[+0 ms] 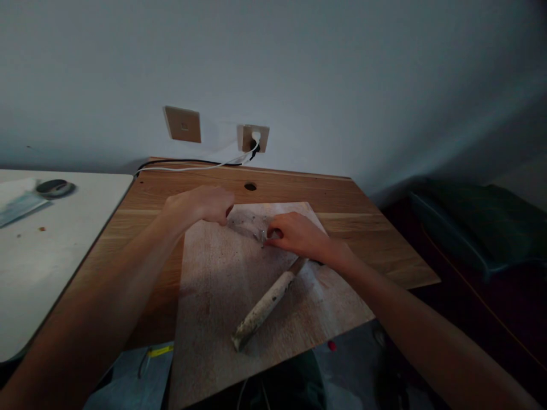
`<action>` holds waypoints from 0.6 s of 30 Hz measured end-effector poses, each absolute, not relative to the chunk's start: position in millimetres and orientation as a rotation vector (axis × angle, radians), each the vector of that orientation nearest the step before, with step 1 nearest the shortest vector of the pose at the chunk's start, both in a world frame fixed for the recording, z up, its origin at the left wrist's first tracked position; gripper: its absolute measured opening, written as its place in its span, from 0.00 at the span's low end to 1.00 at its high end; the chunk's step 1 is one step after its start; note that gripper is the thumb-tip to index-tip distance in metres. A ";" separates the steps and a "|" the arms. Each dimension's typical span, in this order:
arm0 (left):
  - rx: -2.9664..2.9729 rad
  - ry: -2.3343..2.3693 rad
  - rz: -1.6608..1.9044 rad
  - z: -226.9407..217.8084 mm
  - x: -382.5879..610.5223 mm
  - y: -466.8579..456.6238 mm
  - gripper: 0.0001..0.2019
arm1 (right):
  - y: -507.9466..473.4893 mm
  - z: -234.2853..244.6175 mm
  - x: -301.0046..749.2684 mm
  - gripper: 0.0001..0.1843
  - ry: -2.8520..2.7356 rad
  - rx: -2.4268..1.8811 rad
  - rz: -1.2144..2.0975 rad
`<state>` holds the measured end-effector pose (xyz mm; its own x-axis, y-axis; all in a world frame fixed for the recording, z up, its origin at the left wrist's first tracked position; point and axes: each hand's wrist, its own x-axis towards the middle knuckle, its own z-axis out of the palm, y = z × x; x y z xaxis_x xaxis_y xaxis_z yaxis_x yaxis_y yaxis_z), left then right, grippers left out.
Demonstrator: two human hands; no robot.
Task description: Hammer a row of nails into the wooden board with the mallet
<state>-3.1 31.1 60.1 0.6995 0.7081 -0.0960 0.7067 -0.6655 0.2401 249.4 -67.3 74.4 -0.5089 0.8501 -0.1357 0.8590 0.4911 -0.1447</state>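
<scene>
My left hand (210, 203) is closed above the far left corner of a thin wooden board (213, 319), its fingertips turned down and hidden. Across from it, my right hand (294, 232) pinches thumb and forefinger at a small shiny metal piece (262, 237), too small to name. Several tiny dark bits lie on the board between the hands. Below my right wrist, a tool with a worn, paint-specked wooden handle (267, 302) lies slantwise on the board; its far end is partly hidden by the wrist.
The board rests on a wooden desk (367, 228) and overhangs its front edge. A white table (38, 273) with a roll of tape (55, 188) stands at left. Black and white cables (192, 165) run to a wall socket (256, 138). A dark cushion-like object (482, 228) is at right.
</scene>
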 end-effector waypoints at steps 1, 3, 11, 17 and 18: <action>2.668 1.187 -0.044 65.4 -0.8 28.6 0.03 | -65.4 75.7 250.0 0.09 2.670 1.556 -0.296; 2.697 1.258 -0.121 76.2 3.3 23.6 0.03 | -60.7 76.9 250.9 0.10 2.658 1.615 -0.279; 2.566 0.760 -0.092 86.1 33.9 -3.3 0.05 | -41.1 69.3 247.5 0.12 2.599 1.814 -0.181; 2.541 0.627 -0.180 73.2 57.6 -19.1 0.07 | -36.4 67.3 242.6 0.12 2.567 1.854 -0.143; 2.542 0.616 -0.174 71.7 58.7 -19.8 0.07 | -36.0 66.8 242.2 0.13 2.557 1.863 -0.138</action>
